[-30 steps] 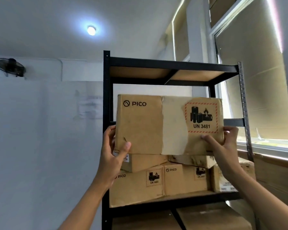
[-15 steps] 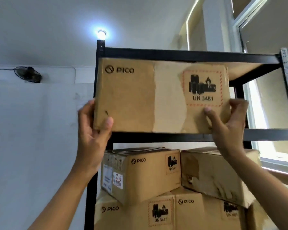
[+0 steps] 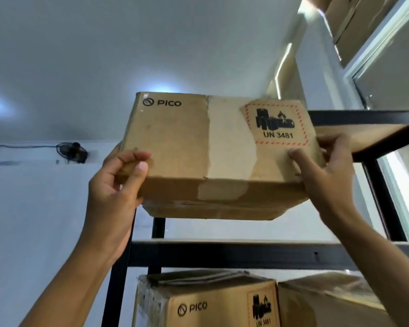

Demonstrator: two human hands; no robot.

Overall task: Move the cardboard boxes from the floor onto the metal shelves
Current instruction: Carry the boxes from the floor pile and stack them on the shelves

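I hold a brown PICO cardboard box point(image 3: 187, 147) with a UN 3481 battery label high overhead, at the level of the top shelf point(image 3: 368, 128) of the black metal rack. My left hand point(image 3: 115, 192) grips its lower left corner. My right hand point(image 3: 326, 175) grips its lower right corner. The box tilts so that its underside shows. Its top edge reaches above the top shelf's front rail. Whether it touches the shelf I cannot tell.
Below, a black shelf beam point(image 3: 234, 254) crosses the view, and under it stand two more cardboard boxes point(image 3: 206, 303). A small wall fan point(image 3: 71, 152) hangs at the left. A window point(image 3: 392, 67) lies to the right, and the white ceiling is close above.
Both hands have raised the box from the middle shelf level up to the top shelf, and the view has tilted upward with it.
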